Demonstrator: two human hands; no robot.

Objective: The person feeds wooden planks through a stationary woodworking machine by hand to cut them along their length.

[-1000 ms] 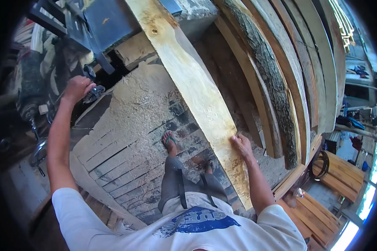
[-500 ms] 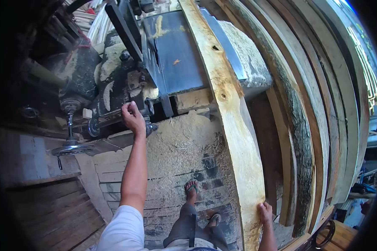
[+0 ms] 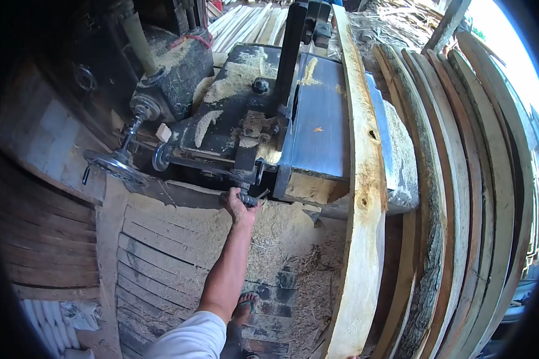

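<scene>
My left hand point(image 3: 241, 207) is closed round a dark knob-like handle point(image 3: 249, 200) at the front of the machine's fence assembly point(image 3: 245, 157). A long pale plank point(image 3: 365, 233) with knots and a rough brown edge lies lengthwise across the smooth metal table point(image 3: 318, 128). Its near end reaches past the table toward me. Only a sliver of my right hand point(image 3: 353, 357) shows at the bottom edge, by the plank; its fingers are hidden.
Several rough boards point(image 3: 428, 239), some with bark, stand along the right. On the left are a metal handwheel point(image 3: 115, 167) and a smaller wheel point(image 3: 161, 157). Sawdust point(image 3: 275, 230) covers the slatted floor. A pile of thin strips point(image 3: 245, 27) lies behind the machine.
My left hand has moved forward and closed on the handle. The view has shifted up and left, so my right hand, earlier on the plank's edge, is almost out of frame.
</scene>
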